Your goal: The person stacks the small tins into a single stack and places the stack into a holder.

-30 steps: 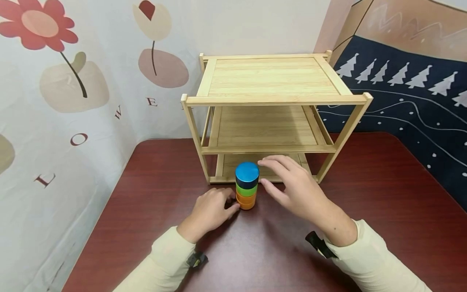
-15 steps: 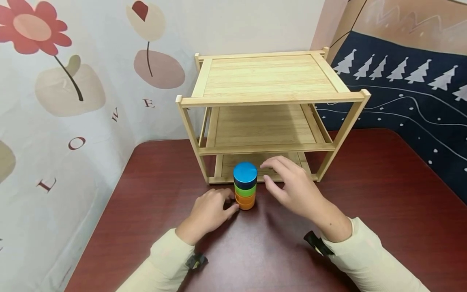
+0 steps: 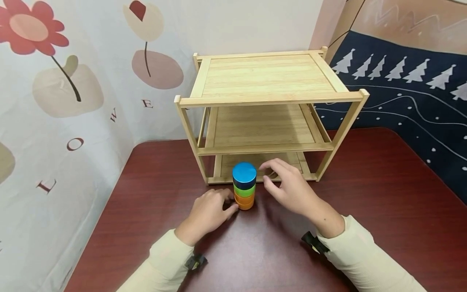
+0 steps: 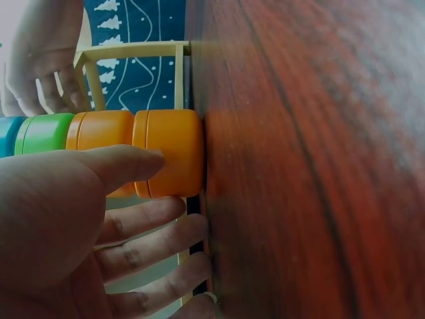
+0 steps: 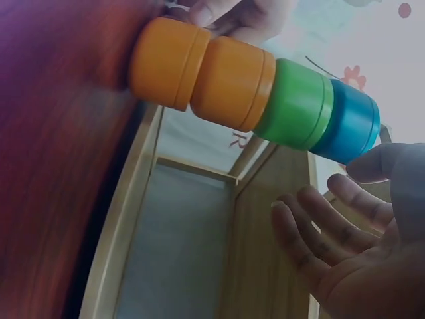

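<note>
A four-piece tower of small rounded cups stands upright on the table: blue (image 3: 244,172) on top, green (image 3: 244,191) below it, then an orange cup (image 5: 232,83) and another orange cup (image 4: 178,129) at the bottom. My left hand (image 3: 208,211) rests low at the tower's left, its thumb touching the bottom orange cup in the left wrist view. The other left fingers reach past the cup, loosely extended. To the right of the blue cup, my right hand (image 3: 292,188) hovers with thumb and fingers apart, holding nothing; a small gap shows in the head view.
Directly behind the tower stands a three-tier wooden rack (image 3: 270,98). Its front lower bar lies close to the cups and right fingers. The dark red table (image 3: 153,174) meets a flower-print wall cloth (image 3: 113,73) at left and a navy tree-print cloth (image 3: 397,93) at right.
The right thumb and fingers have bent slightly closer together beside the blue cup. The left hand and cups keep their places; the whole view has shifted slightly.
</note>
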A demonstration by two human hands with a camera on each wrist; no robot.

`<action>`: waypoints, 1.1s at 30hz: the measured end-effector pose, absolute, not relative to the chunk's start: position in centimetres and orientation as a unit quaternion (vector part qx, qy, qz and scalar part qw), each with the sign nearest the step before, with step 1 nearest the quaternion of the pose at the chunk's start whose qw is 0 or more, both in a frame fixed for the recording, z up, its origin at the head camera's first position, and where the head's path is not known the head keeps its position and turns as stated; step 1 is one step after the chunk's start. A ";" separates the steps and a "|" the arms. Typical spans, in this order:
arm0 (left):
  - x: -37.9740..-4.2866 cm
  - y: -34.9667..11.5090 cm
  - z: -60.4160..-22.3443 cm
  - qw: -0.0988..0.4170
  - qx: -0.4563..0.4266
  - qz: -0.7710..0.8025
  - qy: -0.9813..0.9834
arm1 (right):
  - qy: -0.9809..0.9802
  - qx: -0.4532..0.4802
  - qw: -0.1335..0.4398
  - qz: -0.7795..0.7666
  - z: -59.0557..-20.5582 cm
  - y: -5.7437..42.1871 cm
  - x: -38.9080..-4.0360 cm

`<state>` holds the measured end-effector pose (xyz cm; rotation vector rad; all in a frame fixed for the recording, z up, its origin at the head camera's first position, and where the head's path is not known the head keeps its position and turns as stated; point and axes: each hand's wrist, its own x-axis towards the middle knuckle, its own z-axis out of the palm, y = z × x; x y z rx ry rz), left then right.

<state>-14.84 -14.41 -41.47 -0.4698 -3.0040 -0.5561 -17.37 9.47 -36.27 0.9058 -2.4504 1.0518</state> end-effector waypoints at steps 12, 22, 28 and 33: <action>-14.8 -14.5 -41.5 0.028 -0.149 -0.183 -0.971 | -0.861 0.294 0.089 0.406 -37.3 9.1 -17.9; -14.9 -14.4 -41.8 0.025 -0.148 -0.187 -0.971 | -0.858 0.249 -0.004 0.450 -38.2 9.3 -18.5; -14.9 -14.4 -41.7 0.026 -0.148 -0.185 -0.971 | -0.845 0.235 -0.073 0.476 -38.7 9.3 -18.9; -15.0 -14.4 -41.6 0.024 -0.145 -0.176 -0.973 | -0.825 0.238 -0.121 0.498 -39.1 9.1 -18.9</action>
